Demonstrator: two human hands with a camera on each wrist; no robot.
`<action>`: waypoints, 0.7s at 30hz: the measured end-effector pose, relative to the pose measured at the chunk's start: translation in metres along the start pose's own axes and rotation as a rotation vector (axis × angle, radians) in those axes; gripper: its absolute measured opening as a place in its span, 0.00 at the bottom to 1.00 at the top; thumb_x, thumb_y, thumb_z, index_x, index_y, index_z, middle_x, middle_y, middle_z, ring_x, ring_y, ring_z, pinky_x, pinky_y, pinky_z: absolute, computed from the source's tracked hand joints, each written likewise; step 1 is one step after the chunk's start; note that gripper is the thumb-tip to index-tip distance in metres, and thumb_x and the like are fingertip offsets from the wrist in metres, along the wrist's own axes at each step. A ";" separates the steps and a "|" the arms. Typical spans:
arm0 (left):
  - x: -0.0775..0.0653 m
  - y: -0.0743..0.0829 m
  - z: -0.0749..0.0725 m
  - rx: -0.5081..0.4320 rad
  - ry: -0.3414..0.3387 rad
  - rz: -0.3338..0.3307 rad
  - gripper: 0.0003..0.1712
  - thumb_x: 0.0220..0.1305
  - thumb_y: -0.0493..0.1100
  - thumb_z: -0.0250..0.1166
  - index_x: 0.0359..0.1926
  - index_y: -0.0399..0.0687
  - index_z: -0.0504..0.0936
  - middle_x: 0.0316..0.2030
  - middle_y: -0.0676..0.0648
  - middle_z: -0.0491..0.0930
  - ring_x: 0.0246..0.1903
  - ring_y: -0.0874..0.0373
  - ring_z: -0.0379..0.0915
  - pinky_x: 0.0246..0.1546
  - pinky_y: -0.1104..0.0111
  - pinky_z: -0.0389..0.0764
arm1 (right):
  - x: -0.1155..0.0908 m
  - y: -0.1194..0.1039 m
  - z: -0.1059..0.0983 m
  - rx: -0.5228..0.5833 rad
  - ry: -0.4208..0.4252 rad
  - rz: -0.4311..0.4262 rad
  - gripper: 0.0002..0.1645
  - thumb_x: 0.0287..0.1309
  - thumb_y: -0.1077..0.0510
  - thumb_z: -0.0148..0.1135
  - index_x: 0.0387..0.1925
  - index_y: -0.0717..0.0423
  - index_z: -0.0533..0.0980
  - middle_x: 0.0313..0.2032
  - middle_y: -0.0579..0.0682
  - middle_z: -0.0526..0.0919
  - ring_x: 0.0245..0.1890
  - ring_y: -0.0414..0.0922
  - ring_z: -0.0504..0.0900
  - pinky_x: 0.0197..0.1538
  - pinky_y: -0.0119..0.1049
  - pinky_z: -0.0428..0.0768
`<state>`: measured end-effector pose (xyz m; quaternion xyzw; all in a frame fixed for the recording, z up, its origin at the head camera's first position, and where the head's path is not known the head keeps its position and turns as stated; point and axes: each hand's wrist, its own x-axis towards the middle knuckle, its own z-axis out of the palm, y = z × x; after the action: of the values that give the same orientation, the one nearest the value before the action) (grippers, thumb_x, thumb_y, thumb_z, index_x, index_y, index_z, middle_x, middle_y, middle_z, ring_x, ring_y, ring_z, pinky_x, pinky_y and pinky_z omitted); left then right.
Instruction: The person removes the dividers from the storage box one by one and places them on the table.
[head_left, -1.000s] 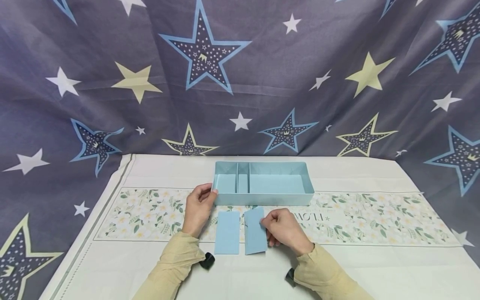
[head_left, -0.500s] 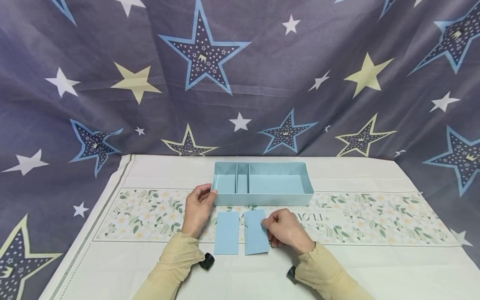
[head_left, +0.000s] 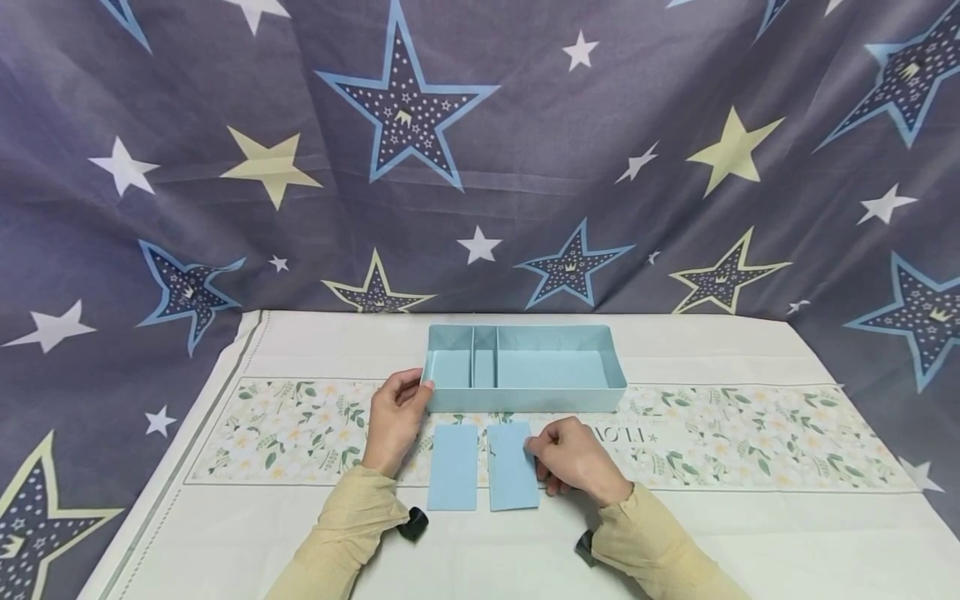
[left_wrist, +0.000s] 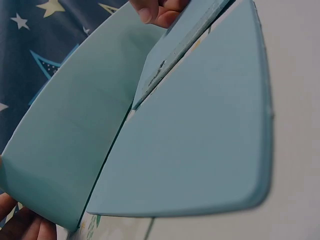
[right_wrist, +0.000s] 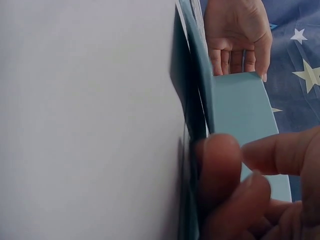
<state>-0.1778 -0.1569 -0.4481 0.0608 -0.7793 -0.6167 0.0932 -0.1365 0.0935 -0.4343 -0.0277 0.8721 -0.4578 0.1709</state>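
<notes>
A light blue storage box [head_left: 525, 399] with two dividers stands open-topped on the table. My left hand [head_left: 395, 425] grips its left end, thumb at the front corner and fingers around the side; those fingers show at the corner of the box wall [left_wrist: 75, 130] in the left wrist view. In front of the box lie two light blue rectangular panels side by side. The left panel [head_left: 453, 468] is untouched. On the right panel [head_left: 512, 479], which has a small dark nick, my right hand [head_left: 576, 457] pinches the right edge between thumb and curled fingers.
A floral printed strip [head_left: 300, 433] runs across the white tablecloth [head_left: 750, 542], partly beneath the box and panels. Behind the table hangs a dark star-patterned curtain [head_left: 525, 150]. Each wrist carries a small black camera mount [head_left: 413, 524].
The right panel has gone from tilted to lying nearly level with the left one, its lower right corner shifting slightly right. My right hand moved only slightly; my left hand stayed on the box.
</notes>
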 end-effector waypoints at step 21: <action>-0.001 -0.001 0.000 -0.004 -0.003 0.001 0.20 0.58 0.50 0.61 0.49 0.45 0.73 0.44 0.45 0.75 0.42 0.61 0.71 0.45 0.62 0.77 | 0.001 0.003 -0.004 0.002 0.036 0.003 0.21 0.59 0.47 0.52 0.16 0.55 0.75 0.13 0.51 0.78 0.10 0.47 0.74 0.13 0.39 0.77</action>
<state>-0.1772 -0.1573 -0.4489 0.0590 -0.7782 -0.6184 0.0924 -0.1387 0.0981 -0.4355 -0.0178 0.8746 -0.4589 0.1556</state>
